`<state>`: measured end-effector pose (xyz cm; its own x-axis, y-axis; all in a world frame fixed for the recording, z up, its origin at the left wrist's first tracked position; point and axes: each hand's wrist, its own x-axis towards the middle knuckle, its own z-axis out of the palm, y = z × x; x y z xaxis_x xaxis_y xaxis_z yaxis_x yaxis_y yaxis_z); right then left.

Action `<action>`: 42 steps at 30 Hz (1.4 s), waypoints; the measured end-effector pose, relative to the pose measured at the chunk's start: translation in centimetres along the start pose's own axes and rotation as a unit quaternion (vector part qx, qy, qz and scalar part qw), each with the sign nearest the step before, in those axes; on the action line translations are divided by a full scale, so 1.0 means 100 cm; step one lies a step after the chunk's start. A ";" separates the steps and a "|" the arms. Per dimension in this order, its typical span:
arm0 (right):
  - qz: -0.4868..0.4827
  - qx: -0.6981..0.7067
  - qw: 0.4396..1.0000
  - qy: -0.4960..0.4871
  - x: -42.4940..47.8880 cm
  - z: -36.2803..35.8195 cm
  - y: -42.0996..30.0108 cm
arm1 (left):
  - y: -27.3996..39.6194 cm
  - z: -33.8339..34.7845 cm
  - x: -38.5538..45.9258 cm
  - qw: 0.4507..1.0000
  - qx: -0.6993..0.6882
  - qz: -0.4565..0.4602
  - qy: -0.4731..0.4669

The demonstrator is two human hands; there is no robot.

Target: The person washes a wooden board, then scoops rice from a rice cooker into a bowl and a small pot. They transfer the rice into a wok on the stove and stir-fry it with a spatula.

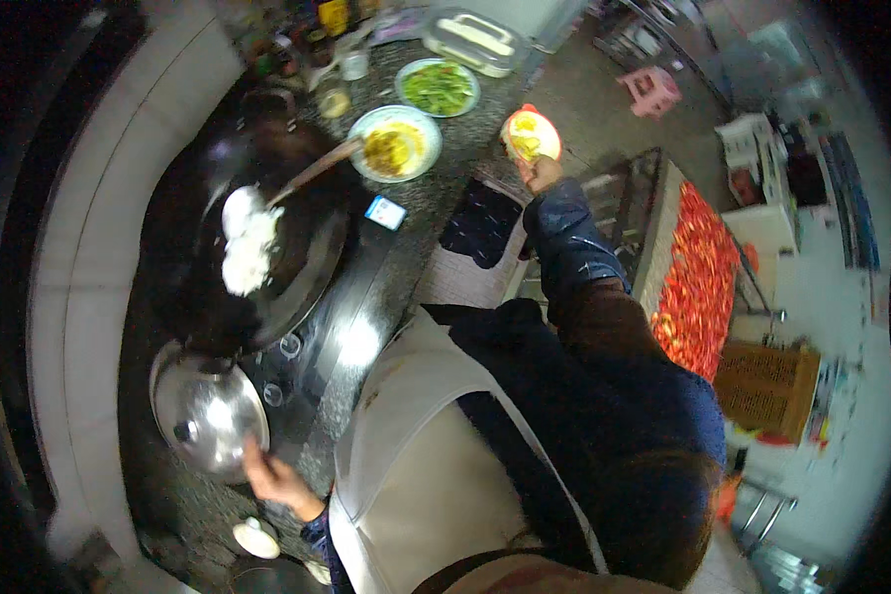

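Observation:
My right hand [540, 175] grips an orange-rimmed bowl [532, 134] holding yellow food. My left hand [273, 481] is beside a round metal lid [211, 416], its fingertips over the lid's edge and apart; whether they touch it I cannot tell. A dark wok [308, 275] on the stove holds a white mass of food [249, 260] that looks like rice. A ladle or spatula with a wooden handle [315, 171] lies in the wok, its handle end at a plate of yellow food residue [395, 145].
On the stone counter [408, 245] are a plate of green vegetables [438, 87], a lidded container [479, 41], a small blue-and-white packet [386, 213] and a white lid-like object [256, 537]. Chopped red peppers [694, 282] cover a surface behind me. A pink stool [651, 90] stands on the floor.

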<state>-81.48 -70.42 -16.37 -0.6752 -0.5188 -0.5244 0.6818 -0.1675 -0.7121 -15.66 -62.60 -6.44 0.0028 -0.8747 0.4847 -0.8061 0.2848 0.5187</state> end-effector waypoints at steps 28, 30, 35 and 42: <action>0.025 -0.119 0.989 -0.084 0.115 -0.176 -0.220 | 0.383 0.611 0.110 0.554 -0.634 -0.532 -0.093; 0.030 -0.103 0.994 -0.025 0.113 -0.176 -0.225 | 0.379 0.610 0.115 0.601 -0.617 -0.500 -0.087; 0.025 -0.077 0.996 0.042 0.135 -0.200 -0.240 | 0.391 0.571 0.102 0.667 -0.545 -0.492 -0.127; -0.015 -0.032 0.993 0.116 0.152 -0.217 -0.294 | 0.472 0.513 0.128 0.674 -0.357 -0.430 -0.483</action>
<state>-117.88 -55.21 -13.53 -0.7463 -0.3055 -0.5914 0.6467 -0.1228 -0.7528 -84.01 -80.52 -11.89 -0.3771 -0.5850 -0.7180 -0.2608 -0.6768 0.6884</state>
